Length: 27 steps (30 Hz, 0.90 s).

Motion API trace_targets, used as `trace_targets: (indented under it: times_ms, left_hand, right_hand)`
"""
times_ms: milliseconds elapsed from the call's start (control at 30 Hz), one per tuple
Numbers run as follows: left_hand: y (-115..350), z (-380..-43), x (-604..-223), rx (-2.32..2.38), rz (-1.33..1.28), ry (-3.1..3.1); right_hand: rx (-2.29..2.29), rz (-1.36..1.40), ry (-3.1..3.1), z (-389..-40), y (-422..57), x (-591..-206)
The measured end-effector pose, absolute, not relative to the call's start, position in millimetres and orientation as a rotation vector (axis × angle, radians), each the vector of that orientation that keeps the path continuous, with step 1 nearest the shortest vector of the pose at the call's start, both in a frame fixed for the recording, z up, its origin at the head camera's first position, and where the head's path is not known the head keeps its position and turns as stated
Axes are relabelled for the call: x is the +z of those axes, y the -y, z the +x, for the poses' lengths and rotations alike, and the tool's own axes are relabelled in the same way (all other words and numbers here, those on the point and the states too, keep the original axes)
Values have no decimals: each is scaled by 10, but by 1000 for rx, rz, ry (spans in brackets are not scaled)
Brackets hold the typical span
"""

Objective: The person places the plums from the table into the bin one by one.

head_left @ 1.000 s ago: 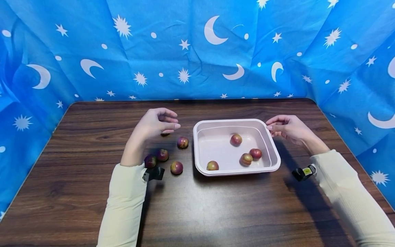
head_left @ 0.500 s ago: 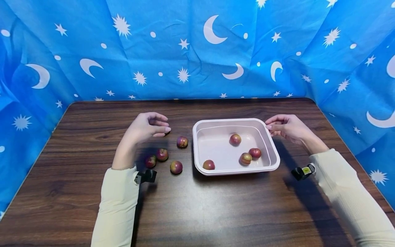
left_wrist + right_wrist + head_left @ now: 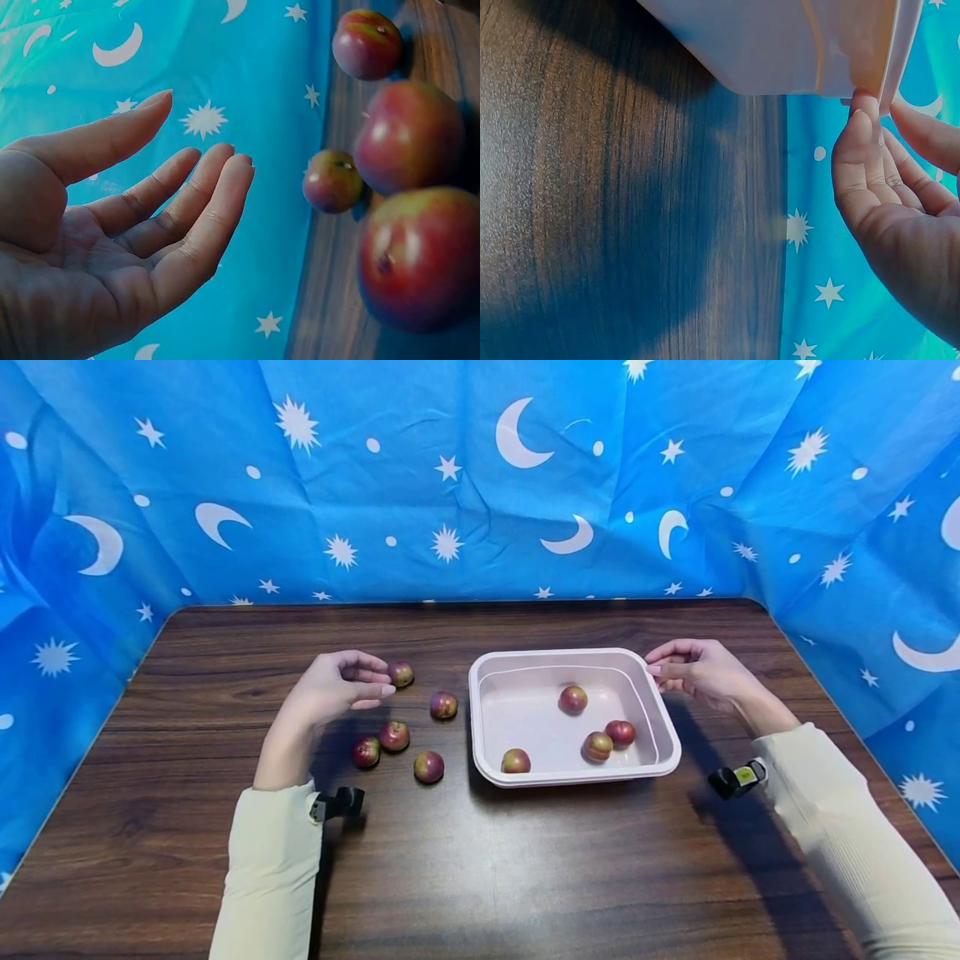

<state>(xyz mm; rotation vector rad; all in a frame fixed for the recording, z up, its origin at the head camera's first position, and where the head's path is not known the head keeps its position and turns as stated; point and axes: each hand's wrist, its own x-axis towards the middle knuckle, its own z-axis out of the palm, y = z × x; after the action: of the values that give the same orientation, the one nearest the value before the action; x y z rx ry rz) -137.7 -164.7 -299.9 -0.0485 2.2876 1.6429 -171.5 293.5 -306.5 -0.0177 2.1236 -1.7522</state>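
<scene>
My left hand [image 3: 333, 687] hovers over the table's left side, its fingers loosely bent and nothing between them, as the left wrist view also shows. Its fingertips are near the farthest plum [image 3: 401, 674]. Several more red-green plums lie closer to me, among them one by the tray [image 3: 444, 705] and one nearest the front [image 3: 429, 767]. With thumb and fingers my right hand [image 3: 693, 670] pinches the rim of the white plastic tray [image 3: 480, 710] at its far right corner. Inside the tray are several plums, one of them [image 3: 516, 761] against the near left wall.
The dark wood table [image 3: 480, 868] ends at a blue curtain [image 3: 450, 485] printed with moons and stars, which hangs behind it and along both sides. Each wrist carries a small black camera; the right one [image 3: 735, 779] hangs beside the tray.
My left hand has moved left and toward me, away from the tray, uncovering the farthest plum. The plum by the tray's near left wall has rolled slightly. My right hand stays at the rim.
</scene>
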Motion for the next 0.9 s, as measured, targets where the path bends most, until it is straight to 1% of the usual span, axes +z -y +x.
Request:
trace_targets:
  times_ms: [567,900]
  left_hand:
    - [1916,-1195,-3224,1532,-117,-2346]
    - [1986,-1121,-3309,1503,-139,-2345]
  right_hand:
    - [-1727,-16,-2142,-1719,-2907,-3072]
    - [-1690,1,-2174,-1722,-2880,-3060]
